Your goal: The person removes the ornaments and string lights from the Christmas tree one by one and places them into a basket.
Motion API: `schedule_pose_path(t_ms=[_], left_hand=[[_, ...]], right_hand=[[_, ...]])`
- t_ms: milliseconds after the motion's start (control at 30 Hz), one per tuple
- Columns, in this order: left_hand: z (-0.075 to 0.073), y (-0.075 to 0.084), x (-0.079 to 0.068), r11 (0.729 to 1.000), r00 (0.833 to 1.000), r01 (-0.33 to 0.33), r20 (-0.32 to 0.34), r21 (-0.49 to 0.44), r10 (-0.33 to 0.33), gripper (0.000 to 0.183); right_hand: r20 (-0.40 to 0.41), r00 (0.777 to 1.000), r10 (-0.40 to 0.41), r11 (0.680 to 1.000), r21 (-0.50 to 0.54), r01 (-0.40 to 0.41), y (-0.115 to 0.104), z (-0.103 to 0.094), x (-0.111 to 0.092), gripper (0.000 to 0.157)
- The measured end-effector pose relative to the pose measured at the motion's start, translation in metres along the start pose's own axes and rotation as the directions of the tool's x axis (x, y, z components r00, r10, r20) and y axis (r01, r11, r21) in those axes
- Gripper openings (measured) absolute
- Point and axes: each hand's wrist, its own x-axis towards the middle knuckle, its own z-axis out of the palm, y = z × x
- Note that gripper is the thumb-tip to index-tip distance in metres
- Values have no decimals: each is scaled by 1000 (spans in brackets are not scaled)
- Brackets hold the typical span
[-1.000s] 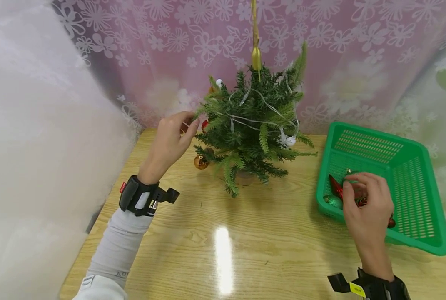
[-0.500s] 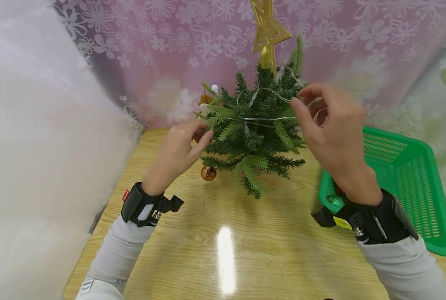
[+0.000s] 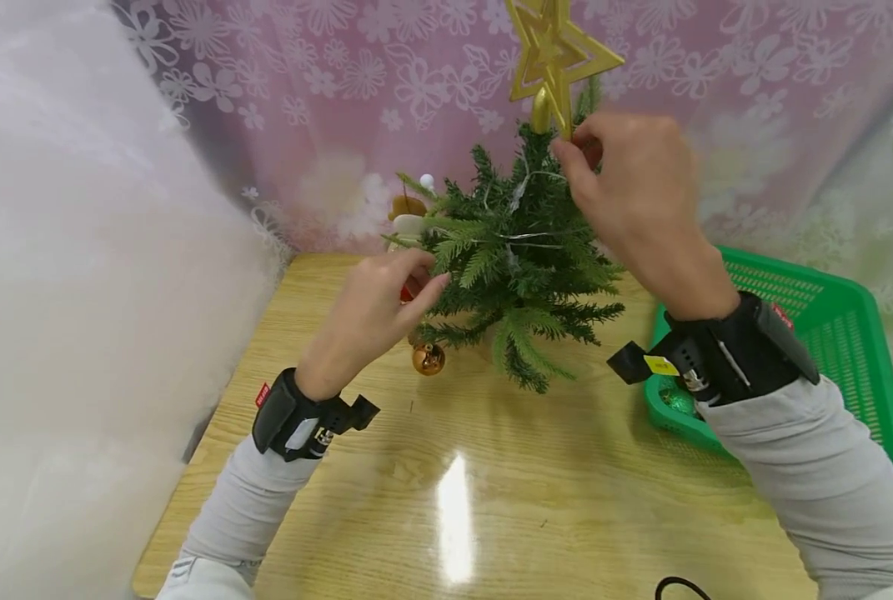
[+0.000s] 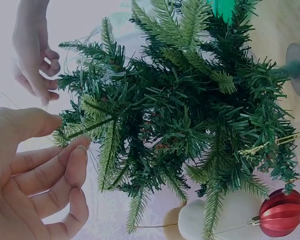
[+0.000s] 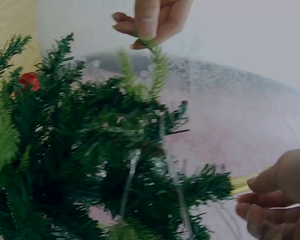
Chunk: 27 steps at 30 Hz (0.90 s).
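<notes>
1. The small artificial Christmas tree (image 3: pixel 517 275) stands at the far middle of the tabletop (image 3: pixel 551 500), and its trimming looks partly done.
2. On it already: a gold star (image 3: pixel 547 52) at the top, clear wire (image 3: pixel 532 239) strung through the branches, and, on the left side, a gold bauble (image 3: pixel 428 359), a red bauble (image 4: pixel 281 213) and a white-and-brown ornament (image 4: pixel 192 220).
3. The right hand (image 3: pixel 641 187) has thumb and fingers pinching the star's lower point; this seems to be an adjustment to its facing.
4. The left hand (image 3: pixel 371 315) pinches the tip of a light-green branch (image 4: pixel 92 125) between thumb and forefinger, other fingers loosely bent.
5. Probably left to hang: a green bauble (image 3: pixel 679 401) in the green basket (image 3: pixel 851 325) on the right; the right forearm hides much of the contents.
</notes>
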Motion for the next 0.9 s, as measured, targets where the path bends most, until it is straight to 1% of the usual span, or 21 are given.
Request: schedule_pose_path(t_ms=[200,367,533,633,733,800,900], left_hand=[[2,-1,0,1000,1000,-12,-11,13,12,17],[2,-2,0,1000,1000,-21,-18,19,22,16],[3,-1,1,1000,1000,-26,-12,12,26,15],[3,0,1,1000,999,-29,-13,4,29,15],[3,-1,1,999,999,-32,-14,7,32,16],[3,-2,1,1000,999,-28,-15,14,28,17],[2,-3,0,1000,1000,-15,-14,15,15,19]], right_hand=[[-86,994,-60,995,69,66,6,8,4,31],[-136,989,-55,984,161,77,8,14,9,28],[-190,982,8,958,282,47,11,19,11,26],[-247,968,36,940,337,51,15,18,11,26],[-297,954,49,927,369,67,19,14,10,26],[-301,950,80,911,409,52,23,9,9,24],[-283,950,136,891,454,7,32,2,7,21]])
